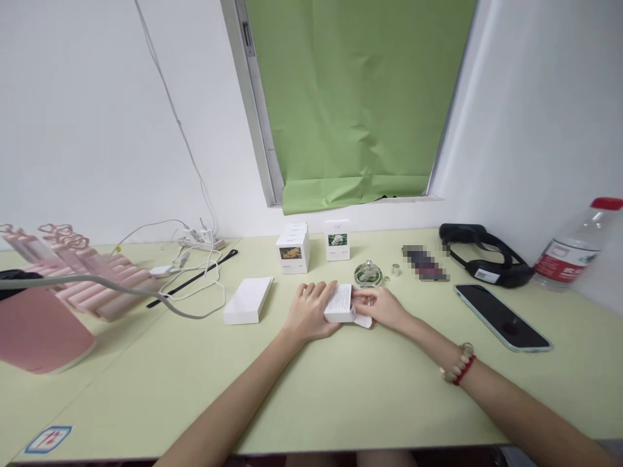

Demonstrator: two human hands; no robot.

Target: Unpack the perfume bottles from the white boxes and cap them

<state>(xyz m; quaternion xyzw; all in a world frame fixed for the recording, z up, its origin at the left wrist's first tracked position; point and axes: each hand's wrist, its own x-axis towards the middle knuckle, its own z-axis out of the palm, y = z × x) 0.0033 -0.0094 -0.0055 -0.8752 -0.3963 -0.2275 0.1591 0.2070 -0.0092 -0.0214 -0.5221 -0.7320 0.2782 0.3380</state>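
A small white carton (339,299) with printed text lies on its side on the table. My left hand (311,311) is wrapped round its left side. At the carton's right end, beside a folded-out flap (363,320), my right hand (384,306) has its fingers closed against the box; the fingertips are partly hidden. Just behind stands a round glass perfume bottle (368,276), uncapped, with a small silvery cap (396,269) and a tiny ring (387,279) to its right. Farther back are a carton with a white flower picture (337,240) and a row of cartons with yellow flowers (292,251).
A plain white box (248,301) lies left of my hands. Cables (214,272), a black strap (195,280) and pink items (102,285) occupy the left. On the right are a phone (501,316), a black headset (501,266) and a water bottle (567,256).
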